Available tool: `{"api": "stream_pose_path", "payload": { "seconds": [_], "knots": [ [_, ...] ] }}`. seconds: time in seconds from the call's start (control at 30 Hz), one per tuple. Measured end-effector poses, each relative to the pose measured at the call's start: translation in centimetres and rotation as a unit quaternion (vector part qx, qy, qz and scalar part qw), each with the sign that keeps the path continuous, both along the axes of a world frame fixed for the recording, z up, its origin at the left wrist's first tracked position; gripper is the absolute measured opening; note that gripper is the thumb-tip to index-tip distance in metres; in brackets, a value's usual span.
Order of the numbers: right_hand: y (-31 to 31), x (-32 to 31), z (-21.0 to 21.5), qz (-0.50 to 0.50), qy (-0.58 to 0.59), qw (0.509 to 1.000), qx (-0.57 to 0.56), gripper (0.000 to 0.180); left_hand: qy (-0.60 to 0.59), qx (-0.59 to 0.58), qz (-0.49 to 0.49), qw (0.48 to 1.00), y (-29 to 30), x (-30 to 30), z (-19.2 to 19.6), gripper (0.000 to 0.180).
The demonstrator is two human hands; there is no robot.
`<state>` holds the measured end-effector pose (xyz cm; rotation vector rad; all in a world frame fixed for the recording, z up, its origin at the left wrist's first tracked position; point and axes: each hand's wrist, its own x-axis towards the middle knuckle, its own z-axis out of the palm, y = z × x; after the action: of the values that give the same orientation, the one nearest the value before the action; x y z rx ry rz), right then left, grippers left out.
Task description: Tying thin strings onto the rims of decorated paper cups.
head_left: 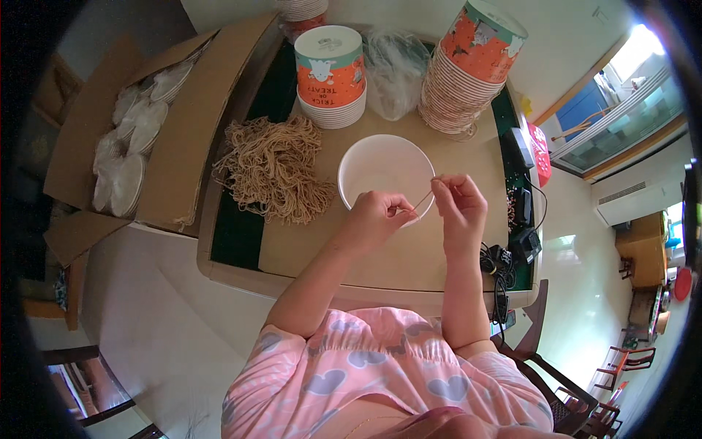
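A thin tan string (423,199) runs between my two hands, over the near right rim of a white paper bucket (384,162). The string is pinched by my left hand (379,216), thumb against bent fingers, at the bucket's near side. Higher and to the right, my right hand (461,205) grips the other part between thumb and fingertips. The bucket stands upright with its open mouth facing up. Left of it lies a tangled heap of tan strings (278,168).
Behind the bucket stand a stack of orange printed paper buckets (330,77), a clear plastic bag (396,73) and a taller bucket stack (468,73). An open cardboard box (172,154) with plastic-wrapped white pieces is at left. Black cables and adapters (523,245) lie along the table's right edge.
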<state>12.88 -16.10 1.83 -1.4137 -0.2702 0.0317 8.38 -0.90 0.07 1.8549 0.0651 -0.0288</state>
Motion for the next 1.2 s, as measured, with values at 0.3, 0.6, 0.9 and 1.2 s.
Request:
{"api": "stream_pose_path", "payload": {
  "seconds": [0.3,0.6,0.9,1.2],
  "knots": [
    [0.4,-0.4,0.6,0.073,-0.014,0.997,0.022,0.004,-0.114,-0.078,-0.02,0.99,0.5,0.1,1.0,0.008],
    [-1.6,2.8,1.2,0.018,-0.009,0.997,0.069,0.008,-0.084,-0.16,0.056,0.982,0.1,-0.3,-0.1,0.008],
    [-2.0,2.8,6.8,0.218,-0.274,0.874,-0.337,0.038,-0.095,-0.127,0.038,0.987,0.4,-0.4,0.6,0.014],
    [-2.5,3.8,8.3,0.221,-0.517,0.708,-0.427,0.014,-0.066,-0.157,0.014,0.985,0.3,-0.3,0.7,0.014]
  ]
}}
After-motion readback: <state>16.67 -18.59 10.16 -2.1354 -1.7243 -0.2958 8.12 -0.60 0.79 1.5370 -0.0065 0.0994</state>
